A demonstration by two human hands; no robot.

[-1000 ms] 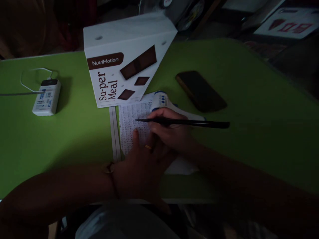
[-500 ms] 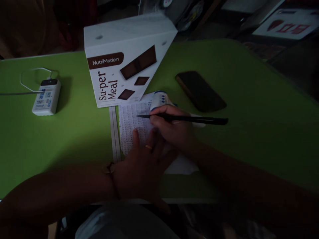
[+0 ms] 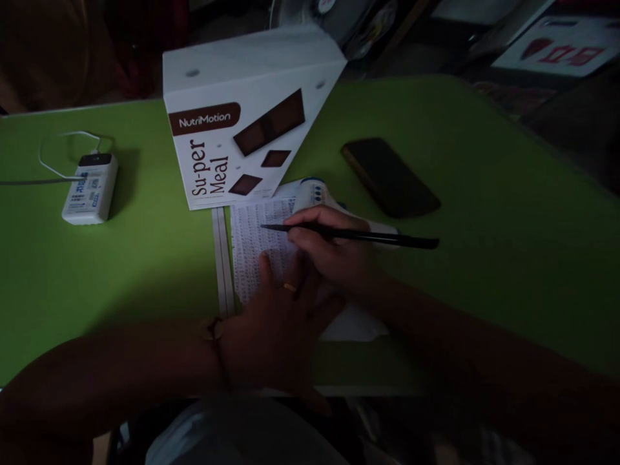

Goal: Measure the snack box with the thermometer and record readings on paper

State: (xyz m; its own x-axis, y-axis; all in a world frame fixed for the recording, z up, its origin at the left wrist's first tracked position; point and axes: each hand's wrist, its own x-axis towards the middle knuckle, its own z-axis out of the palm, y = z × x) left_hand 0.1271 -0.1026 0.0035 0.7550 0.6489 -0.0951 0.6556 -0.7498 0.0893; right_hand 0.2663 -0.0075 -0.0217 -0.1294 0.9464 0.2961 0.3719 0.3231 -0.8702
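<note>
My right hand grips a black pen, whose tip rests on a sheet of paper covered with rows of small print. My left hand lies flat on the lower part of that sheet, fingers spread, a ring on one finger and a bracelet at the wrist. The paper lies on a green table, right in front of a white NutriMotion Su-per Meal box that stands upright. A white strip runs along the sheet's left edge.
A dark phone lies face up to the right of the box. A white power bank with a cable sits at the far left. A white and blue object peeks out behind my right hand. The room is dim.
The pen tip has shifted slightly left along the printed rows and its back end has dipped a little. My left hand has stayed in place.
</note>
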